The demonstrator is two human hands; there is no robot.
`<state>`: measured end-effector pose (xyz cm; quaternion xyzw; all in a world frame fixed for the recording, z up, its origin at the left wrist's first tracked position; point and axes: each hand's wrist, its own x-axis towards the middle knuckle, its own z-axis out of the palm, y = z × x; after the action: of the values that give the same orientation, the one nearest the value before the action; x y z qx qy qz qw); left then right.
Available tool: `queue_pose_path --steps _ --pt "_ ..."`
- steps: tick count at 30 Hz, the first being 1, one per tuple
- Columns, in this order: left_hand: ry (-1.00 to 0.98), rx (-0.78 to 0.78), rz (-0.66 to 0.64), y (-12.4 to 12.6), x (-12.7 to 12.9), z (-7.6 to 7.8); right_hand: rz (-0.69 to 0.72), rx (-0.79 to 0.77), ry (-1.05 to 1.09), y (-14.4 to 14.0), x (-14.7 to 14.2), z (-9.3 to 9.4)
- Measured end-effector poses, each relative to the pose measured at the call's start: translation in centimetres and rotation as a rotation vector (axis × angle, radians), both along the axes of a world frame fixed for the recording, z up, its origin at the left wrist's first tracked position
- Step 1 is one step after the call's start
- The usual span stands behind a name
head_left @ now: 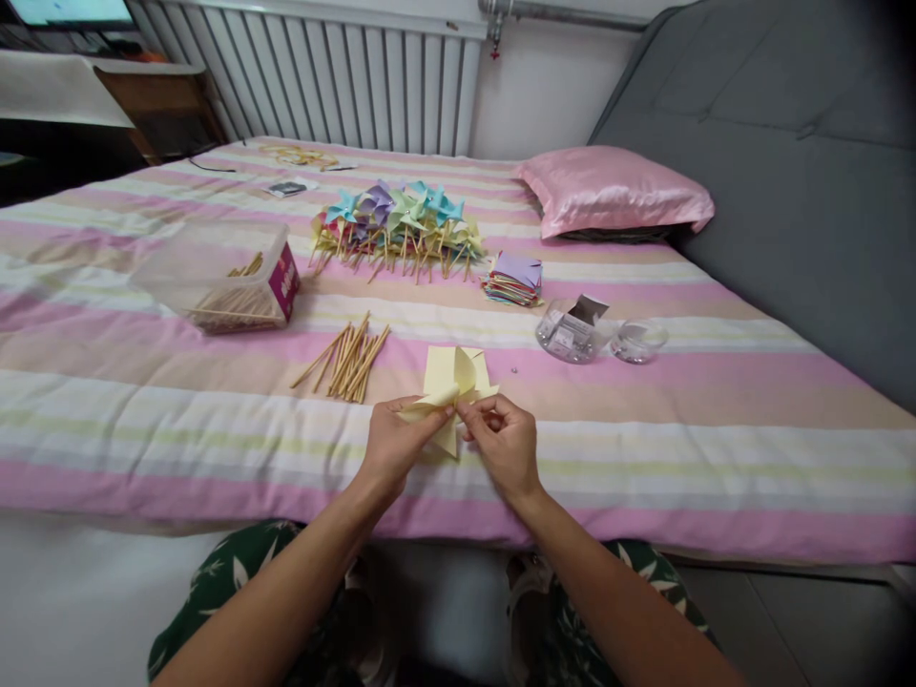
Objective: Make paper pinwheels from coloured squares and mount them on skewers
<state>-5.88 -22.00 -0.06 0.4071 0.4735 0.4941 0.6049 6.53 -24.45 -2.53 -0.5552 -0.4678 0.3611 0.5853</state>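
A wide bed with a striped cover (644,420) in pink, white and pale green serves as the work surface, probably because it gives much flat room within reach of the seated person. At the head of it lies a pink pillow (615,191), well apart from the work.

Farther back in the middle lies a heap of finished paper pinwheels (401,224) in blue, purple, green and yellow, with the sticks pointing toward the person; they seem put there to stay out of the way. To the left stands a clear plastic box (221,277) with wooden sticks inside. Just to the right of the pinwheels is a small stack of coloured paper squares (513,279), and nearer to the right stand two small clear containers (597,334); what they hold is too small to tell. A loose bundle of wooden sticks (347,358) lies near the hands, on their left, so a stick is easy to take.

The yellow paper piece (452,382) is at the near edge of the bed, directly between both hands and touching them. The left hand (397,444) pinches its folded corners from the left side. The right hand (505,444) has its fingertips closed on the middle of the paper, seemingly to keep the bent flaps gathered at one point.
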Motion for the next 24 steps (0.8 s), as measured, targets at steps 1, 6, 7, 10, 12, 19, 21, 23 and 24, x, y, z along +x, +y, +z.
queue_pose_path --steps 1,6,7,10,12,19,21,23,24 --pt "-0.006 -0.006 -0.007 -0.02 0.02 0.03 0.000 -0.003 0.006 0.00 0.01 -0.05" --pt "-0.008 -0.011 -0.030 -0.06 0.05 0.16 -0.006 -0.004 0.005 0.04 0.11 -0.17" --pt "-0.008 -0.011 -0.032 -0.04 0.05 0.17 -0.008 0.001 0.000 0.05 0.14 -0.16" --pt "-0.008 -0.014 -0.042 0.01 0.01 0.17 -0.007 0.019 -0.016 0.11 0.26 -0.07" --pt "-0.004 -0.010 -0.052 0.05 -0.06 0.14 0.004 0.030 -0.019 0.17 0.36 0.01" --pt "0.035 0.011 -0.091 0.16 -0.29 0.01 0.034 0.044 -0.029 0.41 0.82 0.42" --pt "0.040 0.016 -0.103 0.15 -0.32 0.02 0.027 0.053 -0.046 0.43 0.90 0.50" --pt "0.051 0.019 -0.109 0.13 -0.35 0.04 0.020 0.059 -0.062 0.43 0.92 0.50" --pt "0.051 0.020 -0.109 0.13 -0.36 0.05 0.016 0.059 -0.066 0.42 0.92 0.47"
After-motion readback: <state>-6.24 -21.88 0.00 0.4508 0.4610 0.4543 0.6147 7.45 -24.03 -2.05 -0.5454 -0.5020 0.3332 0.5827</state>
